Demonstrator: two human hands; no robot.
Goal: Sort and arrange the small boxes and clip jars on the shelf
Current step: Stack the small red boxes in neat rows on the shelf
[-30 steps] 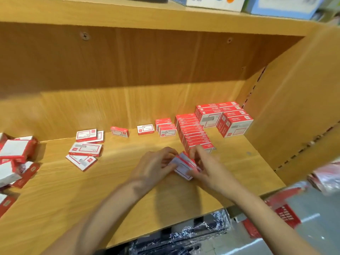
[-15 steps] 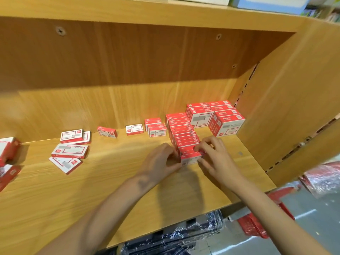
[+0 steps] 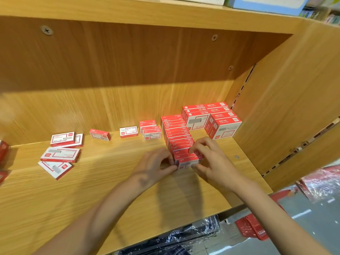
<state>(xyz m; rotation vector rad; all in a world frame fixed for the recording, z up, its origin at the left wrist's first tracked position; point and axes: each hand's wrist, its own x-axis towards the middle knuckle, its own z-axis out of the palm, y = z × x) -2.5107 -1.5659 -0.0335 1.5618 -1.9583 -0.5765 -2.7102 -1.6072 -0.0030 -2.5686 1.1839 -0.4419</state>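
A row of small red-and-white boxes runs from the shelf's back toward the front, standing on edge. The front boxes of this row sit between my hands. My left hand pinches their left end with curled fingers. My right hand grips their right end, fingers curled over the top. Bigger red boxes are stacked in the back right corner. Loose small boxes lie flat at the left, and others stand along the back wall. No clip jars are in view.
The wooden shelf board has a back wall and a right side panel close to the stacks. More red boxes show at the far left edge. Below the shelf are wrapped goods and a red basket.
Both hands carried the small boxes from the shelf's front up to the near end of the row and stood them there; the hands now hold them at both ends.
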